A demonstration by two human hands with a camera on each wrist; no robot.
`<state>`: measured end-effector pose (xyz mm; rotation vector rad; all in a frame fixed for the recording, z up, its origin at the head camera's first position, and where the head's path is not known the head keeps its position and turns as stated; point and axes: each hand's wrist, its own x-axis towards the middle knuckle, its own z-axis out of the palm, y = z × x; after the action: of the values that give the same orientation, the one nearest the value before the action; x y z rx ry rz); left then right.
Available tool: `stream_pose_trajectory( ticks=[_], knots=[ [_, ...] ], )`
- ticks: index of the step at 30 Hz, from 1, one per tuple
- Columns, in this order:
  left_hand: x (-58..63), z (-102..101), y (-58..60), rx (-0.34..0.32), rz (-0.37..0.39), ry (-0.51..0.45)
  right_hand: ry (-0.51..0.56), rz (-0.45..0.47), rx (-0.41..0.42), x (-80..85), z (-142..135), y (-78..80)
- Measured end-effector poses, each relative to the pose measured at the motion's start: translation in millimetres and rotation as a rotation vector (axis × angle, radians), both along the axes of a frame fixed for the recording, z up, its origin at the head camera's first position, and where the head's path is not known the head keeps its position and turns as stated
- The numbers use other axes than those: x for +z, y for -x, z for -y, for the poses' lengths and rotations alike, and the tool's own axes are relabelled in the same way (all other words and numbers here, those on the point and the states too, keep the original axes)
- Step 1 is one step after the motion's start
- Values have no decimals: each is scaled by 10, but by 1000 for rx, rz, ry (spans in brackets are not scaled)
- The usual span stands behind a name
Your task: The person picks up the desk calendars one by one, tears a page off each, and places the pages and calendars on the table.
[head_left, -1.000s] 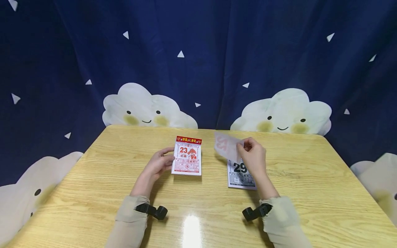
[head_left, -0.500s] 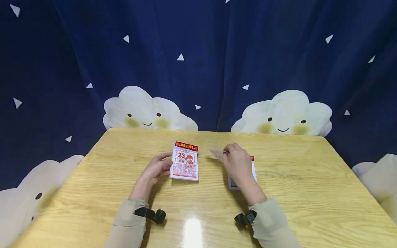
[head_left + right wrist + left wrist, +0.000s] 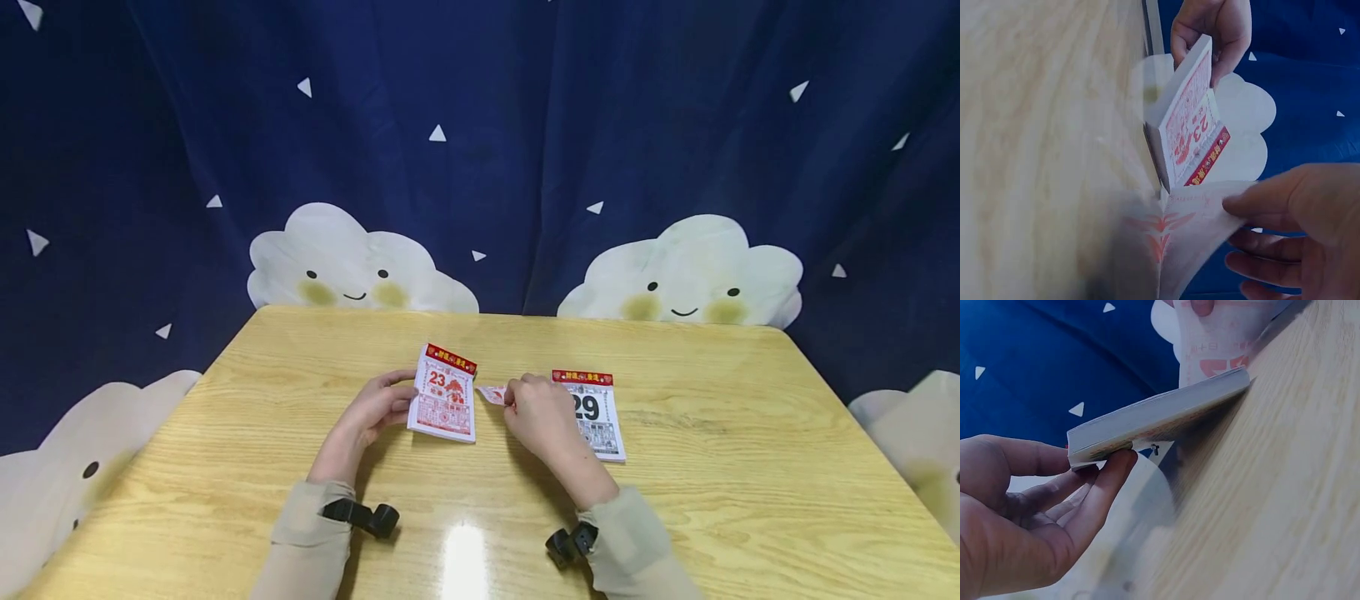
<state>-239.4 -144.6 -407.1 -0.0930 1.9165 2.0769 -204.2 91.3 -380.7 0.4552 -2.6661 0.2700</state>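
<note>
A tear-off calendar (image 3: 442, 408) with a red 23 and a red header strip is tilted, its left side raised off the table. My left hand (image 3: 375, 408) grips it by the left edge, thumb on one face and fingers beneath, as the left wrist view shows on the thick pad (image 3: 1154, 419). My right hand (image 3: 545, 417) pinches a thin loose calendar sheet (image 3: 1188, 231) with red print, hanging close by the raised calendar's right side. A second tear-off calendar (image 3: 602, 437), showing a black 29, lies flat on the table, partly covered by the right hand.
The wooden table (image 3: 750, 467) spreads around both calendars, its far edge against a dark blue curtain (image 3: 480, 167) with white triangles and smiling clouds. A black wrist camera sits on each sleeve (image 3: 311, 525).
My right hand has carried the loose sheet left and down, away from above the 29 calendar, uncovering much of it. The left hand has tilted the 23 calendar further.
</note>
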Motion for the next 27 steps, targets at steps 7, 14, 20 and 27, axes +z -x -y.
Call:
stream_pose_trajectory(
  ticks=[7,14,20,27],
  knots=[
    [-16,17,-4,-16,8,50,69,262,51,-46,35,-15],
    [-24,26,-10,-43,-24,78,136,433,156,-92,41,-8],
    [-46,36,3,13,-33,195,57,461,204,-125,24,-12],
    [-76,50,11,69,-42,304,20,437,184,-140,14,-29]
  ],
)
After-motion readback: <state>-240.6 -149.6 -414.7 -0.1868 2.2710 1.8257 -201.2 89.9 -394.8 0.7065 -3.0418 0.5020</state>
